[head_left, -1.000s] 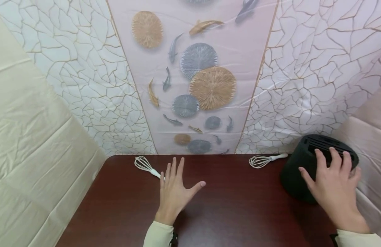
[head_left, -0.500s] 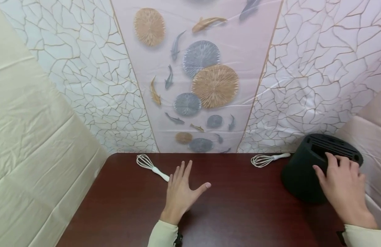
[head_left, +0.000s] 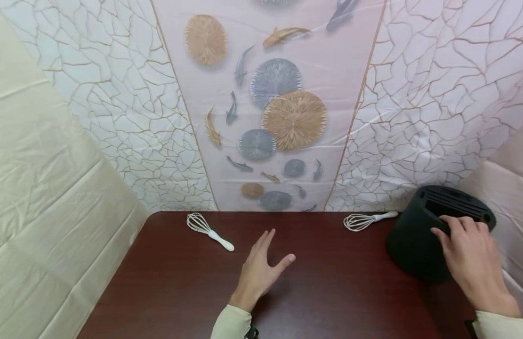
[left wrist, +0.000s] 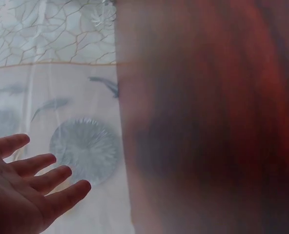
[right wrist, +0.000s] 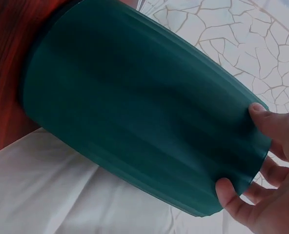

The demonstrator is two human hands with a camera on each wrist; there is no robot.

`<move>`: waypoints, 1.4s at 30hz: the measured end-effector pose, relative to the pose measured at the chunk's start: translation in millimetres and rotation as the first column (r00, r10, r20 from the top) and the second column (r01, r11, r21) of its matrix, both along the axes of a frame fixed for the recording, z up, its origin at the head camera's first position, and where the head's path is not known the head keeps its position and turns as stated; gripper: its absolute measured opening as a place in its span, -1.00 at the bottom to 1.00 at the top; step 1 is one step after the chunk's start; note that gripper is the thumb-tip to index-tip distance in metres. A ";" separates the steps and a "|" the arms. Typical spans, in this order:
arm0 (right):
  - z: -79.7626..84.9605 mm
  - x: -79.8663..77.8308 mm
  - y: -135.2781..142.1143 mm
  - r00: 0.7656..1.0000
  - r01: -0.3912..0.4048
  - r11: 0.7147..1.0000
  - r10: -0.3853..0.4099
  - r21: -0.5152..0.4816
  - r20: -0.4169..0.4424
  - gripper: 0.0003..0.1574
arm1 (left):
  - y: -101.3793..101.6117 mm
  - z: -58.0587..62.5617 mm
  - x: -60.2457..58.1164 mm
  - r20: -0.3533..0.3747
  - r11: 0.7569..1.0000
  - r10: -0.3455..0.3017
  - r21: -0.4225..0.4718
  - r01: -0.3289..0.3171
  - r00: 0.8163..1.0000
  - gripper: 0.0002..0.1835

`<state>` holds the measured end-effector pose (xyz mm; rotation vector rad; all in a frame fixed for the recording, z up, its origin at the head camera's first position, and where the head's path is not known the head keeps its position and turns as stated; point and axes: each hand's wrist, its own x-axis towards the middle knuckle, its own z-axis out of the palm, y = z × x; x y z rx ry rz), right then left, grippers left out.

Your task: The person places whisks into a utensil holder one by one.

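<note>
At the table's far right stands a dark green knife holder (head_left: 415, 242) with narrow slots and a wider opening in its top. My right hand (head_left: 475, 259) grips its near rim, fingers over the edge and thumb against the outer side. The right wrist view shows the holder's smooth side wall (right wrist: 134, 107) and the thumb and a finger pressed on it near the rim. Over the middle of the table hovers my left hand (head_left: 258, 273), fingers extended and thumb spread, holding nothing. Beyond it on the left lies a white-handled whisk (head_left: 210, 231).
A second whisk (head_left: 371, 219) lies at the back edge, its handle end close to the holder. The dark red-brown table (head_left: 312, 287) meets a patterned cloth (head_left: 293, 120) behind, and plain cloth hangs at both sides.
My right hand has gone from spread above the holder to gripping its rim. My left hand has shifted right and nearer, uncovering the left whisk's handle.
</note>
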<state>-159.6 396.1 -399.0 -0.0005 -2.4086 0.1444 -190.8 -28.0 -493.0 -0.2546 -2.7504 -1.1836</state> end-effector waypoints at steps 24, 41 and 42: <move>1.1 18.6 -34.1 0.948 -0.295 0.955 0.290 -0.026 -0.132 -0.51 | 77.4 -18.5 0.2 0.018 0.973 -0.223 0.071 0.221 0.975 0.02; -5.8 25.0 -68.0 0.913 -0.382 0.924 0.376 -0.003 -0.160 -0.20 | 162.2 19.6 -20.0 0.023 0.898 -0.415 0.168 0.406 0.910 0.29; -6.2 25.0 -70.4 0.909 -0.389 0.921 0.384 0.000 -0.165 -0.19 | 164.9 21.2 -21.1 0.021 0.898 -0.413 0.177 0.403 0.911 0.32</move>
